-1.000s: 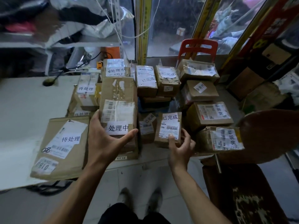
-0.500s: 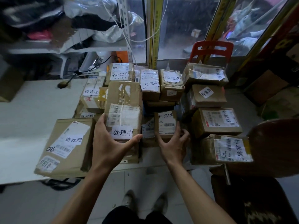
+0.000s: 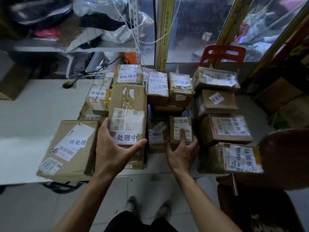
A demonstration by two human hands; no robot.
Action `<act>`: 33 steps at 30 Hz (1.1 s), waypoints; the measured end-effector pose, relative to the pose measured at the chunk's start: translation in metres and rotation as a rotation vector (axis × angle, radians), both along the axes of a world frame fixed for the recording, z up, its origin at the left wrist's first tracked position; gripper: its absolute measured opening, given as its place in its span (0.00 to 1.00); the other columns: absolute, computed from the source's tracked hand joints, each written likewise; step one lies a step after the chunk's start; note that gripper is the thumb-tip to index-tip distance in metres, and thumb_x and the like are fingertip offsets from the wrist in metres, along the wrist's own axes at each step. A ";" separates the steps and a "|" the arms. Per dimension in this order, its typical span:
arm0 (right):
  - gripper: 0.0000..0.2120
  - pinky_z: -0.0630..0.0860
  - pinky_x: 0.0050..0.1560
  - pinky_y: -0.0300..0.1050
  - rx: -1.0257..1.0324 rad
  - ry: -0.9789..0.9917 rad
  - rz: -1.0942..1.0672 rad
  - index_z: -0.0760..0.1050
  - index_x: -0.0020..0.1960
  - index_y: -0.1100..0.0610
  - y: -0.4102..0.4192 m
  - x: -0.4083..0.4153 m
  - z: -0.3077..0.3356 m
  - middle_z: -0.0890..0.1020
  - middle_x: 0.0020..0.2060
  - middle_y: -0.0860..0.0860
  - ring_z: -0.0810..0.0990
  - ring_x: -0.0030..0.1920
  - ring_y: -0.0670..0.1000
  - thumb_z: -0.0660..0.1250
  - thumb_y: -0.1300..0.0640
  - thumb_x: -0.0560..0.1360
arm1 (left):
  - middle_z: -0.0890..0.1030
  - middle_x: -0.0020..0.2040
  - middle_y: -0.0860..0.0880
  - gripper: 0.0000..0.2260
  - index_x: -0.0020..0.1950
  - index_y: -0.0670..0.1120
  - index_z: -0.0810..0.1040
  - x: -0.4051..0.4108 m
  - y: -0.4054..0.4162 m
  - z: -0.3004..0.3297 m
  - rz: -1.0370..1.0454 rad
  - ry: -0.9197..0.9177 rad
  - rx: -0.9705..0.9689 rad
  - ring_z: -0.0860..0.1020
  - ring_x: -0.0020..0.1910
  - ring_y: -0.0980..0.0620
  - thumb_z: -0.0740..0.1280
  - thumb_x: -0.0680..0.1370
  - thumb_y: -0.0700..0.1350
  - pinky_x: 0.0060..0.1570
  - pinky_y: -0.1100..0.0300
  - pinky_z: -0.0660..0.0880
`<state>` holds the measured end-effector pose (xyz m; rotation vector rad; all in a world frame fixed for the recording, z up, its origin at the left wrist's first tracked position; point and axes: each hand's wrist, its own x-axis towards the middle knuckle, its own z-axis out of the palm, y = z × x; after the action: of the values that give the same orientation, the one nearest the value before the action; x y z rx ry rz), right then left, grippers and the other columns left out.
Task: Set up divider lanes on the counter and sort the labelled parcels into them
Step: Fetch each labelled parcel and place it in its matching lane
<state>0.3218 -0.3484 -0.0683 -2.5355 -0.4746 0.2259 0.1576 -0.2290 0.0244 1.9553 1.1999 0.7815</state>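
Cardboard parcels lie in four columns on the white counter (image 3: 33, 114), each with a white handwritten label. My left hand (image 3: 112, 153) grips the near end of a tall parcel labelled 处理中 (image 3: 128, 104), fingers on its left side and thumb across its front. My right hand (image 3: 182, 154) holds a small parcel labelled 已完成 (image 3: 180, 124), with the index finger on its label and the thumb and other fingers at its sides. A flat 待处理 parcel (image 3: 70, 148) lies to the left and overhangs the counter edge. 异常件 parcels (image 3: 225, 129) fill the right column. No separate divider shows.
A red plastic chair (image 3: 222, 52) stands behind the right column, against the glass door. A dark round wooden seat (image 3: 284, 156) is close on the right. Shelves with bags (image 3: 100, 36) rise at the back left. A cable runs from a hole in the counter (image 3: 68, 84).
My right hand has pushed the small 已完成 parcel away from me, in beside the other parcels of its column. My left hand has stayed on the 处理中 parcel.
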 end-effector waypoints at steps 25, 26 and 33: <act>0.40 0.53 0.75 0.63 -0.053 -0.008 0.005 0.59 0.79 0.43 0.003 -0.002 -0.014 0.51 0.77 0.59 0.52 0.76 0.62 0.74 0.43 0.72 | 0.71 0.70 0.42 0.59 0.80 0.43 0.56 -0.028 -0.010 -0.011 0.165 0.174 0.024 0.72 0.67 0.44 0.75 0.61 0.73 0.63 0.41 0.77; 0.40 0.52 0.75 0.62 -0.068 -0.005 0.010 0.58 0.79 0.43 0.003 0.000 -0.014 0.50 0.77 0.59 0.51 0.76 0.62 0.73 0.42 0.73 | 0.71 0.70 0.42 0.58 0.80 0.43 0.56 -0.027 -0.009 -0.011 0.161 0.178 0.027 0.72 0.67 0.44 0.75 0.61 0.73 0.63 0.41 0.77; 0.36 0.50 0.77 0.63 -0.230 0.044 0.056 0.54 0.82 0.46 0.004 0.006 -0.018 0.47 0.80 0.59 0.45 0.79 0.62 0.62 0.38 0.79 | 0.71 0.69 0.44 0.59 0.79 0.44 0.56 -0.031 -0.022 -0.008 0.133 0.215 0.045 0.73 0.66 0.45 0.73 0.60 0.76 0.61 0.44 0.78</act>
<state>0.3281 -0.3442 -0.0864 -2.7360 -0.5303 0.3756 0.1264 -0.2510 0.0159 2.0535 1.4632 0.6822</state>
